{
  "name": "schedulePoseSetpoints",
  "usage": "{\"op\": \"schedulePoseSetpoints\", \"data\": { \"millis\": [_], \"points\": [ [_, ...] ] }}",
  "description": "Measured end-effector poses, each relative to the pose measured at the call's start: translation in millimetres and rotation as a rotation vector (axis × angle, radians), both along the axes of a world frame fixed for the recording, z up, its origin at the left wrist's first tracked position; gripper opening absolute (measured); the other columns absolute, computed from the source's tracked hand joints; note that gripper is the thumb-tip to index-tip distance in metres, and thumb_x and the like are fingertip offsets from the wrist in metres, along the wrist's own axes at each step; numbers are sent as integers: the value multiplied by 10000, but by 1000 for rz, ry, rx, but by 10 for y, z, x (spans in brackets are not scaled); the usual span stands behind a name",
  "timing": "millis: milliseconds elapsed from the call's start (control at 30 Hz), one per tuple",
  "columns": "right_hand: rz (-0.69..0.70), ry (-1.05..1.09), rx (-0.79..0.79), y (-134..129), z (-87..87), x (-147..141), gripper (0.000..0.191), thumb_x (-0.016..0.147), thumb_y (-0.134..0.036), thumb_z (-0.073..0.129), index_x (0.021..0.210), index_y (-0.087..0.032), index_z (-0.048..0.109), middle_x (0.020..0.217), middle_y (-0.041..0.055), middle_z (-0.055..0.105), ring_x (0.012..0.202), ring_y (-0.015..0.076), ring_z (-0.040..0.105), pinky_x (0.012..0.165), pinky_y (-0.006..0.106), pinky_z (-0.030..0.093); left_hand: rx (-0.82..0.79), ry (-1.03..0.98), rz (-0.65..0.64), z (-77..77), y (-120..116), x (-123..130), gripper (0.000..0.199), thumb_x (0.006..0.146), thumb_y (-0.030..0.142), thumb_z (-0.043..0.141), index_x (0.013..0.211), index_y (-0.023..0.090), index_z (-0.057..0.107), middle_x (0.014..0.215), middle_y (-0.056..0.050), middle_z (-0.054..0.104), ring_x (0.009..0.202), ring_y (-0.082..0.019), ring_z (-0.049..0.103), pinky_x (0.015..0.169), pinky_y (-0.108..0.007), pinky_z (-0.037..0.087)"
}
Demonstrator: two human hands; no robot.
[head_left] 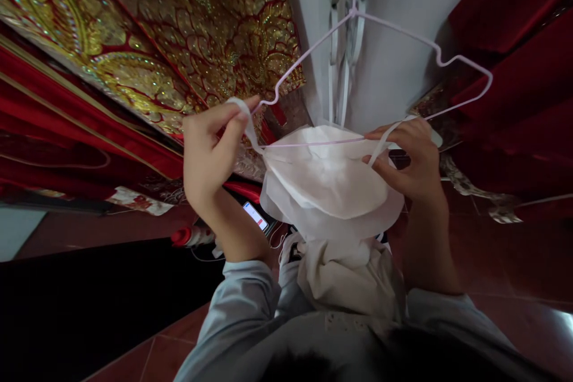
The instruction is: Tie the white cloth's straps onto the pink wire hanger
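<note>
A pale pink wire hanger (316,45) hangs in front of me from a metal rack (333,42). White sheer fabric (331,176) with thin white straps hangs below the hanger, whose bottom bar crosses its top edge. At the hanger's left shoulder, my left hand (215,143) pinches one strap between thumb and fingers. My right hand (405,155) holds the other strap near the right end of the bottom bar, thumb and fingers closed around it. A bundle of beige cloth (351,274) lies lower down, against my body.
Gold sequined red garments (201,24) hang at the left, and dark red cloth (519,59) hangs at the right. Below on the left are a lit phone (255,216), a red-capped bottle (182,236) and a black surface (102,304). The floor (496,262) has reddish tiles.
</note>
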State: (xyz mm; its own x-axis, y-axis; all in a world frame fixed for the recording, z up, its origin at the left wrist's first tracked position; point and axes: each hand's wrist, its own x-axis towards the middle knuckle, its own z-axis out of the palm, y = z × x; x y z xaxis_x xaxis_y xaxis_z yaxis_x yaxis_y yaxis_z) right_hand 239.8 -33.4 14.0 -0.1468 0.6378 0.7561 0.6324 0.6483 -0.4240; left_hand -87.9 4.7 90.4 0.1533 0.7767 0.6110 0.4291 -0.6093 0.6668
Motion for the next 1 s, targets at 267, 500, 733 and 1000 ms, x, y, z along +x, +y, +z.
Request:
{"op": "schedulePoseSetpoints", "data": {
  "millis": [267, 500, 733, 1000],
  "points": [
    [3, 16, 0, -11, -11, -46, 247, 903, -434, 774, 1112, -303, 759, 1021, 5, 799, 966, 253, 731, 941, 484, 489, -118, -194, -120, -81, 431, 91, 474, 1031, 448, 698, 640, 180, 684, 549, 6, 586, 545, -133, 473, 566, -317, 333],
    [-28, 25, 86, -64, -67, -141, 261, 941, -426, 742, 1180, -320, 736, 1078, 13, 803, 1001, 265, 747, 1026, 531, 511, -98, -1013, -43, -757, 20, 501, 299, 924, 501, 791, 1062, 254, 696, 796, 12, 738, 722, -152, 709, 692, -277, 553],
    [-298, 554, 478, 207, -133, 463, 363, 878, -511, 811, 1210, -368, 775, 1049, 9, 740, 975, 250, 724, 922, 496, 583, -61, -969, 97, -749, -52, 666, 379, 950, 571, 692, 881, 235, 531, 664, 25, 643, 622, -141, 651, 682, -264, 562],
    [-159, 444, -175, 365, 377, 477, 450, 603, -452, 986, 898, -267, 701, 802, -8, 634, 745, 172, 539, 771, 401, 515, -66, -921, 108, -722, 79, 458, 451, 906, 647, 712, 878, 242, 514, 644, 36, 621, 600, -140, 635, 605, -229, 506]
  ]
}}
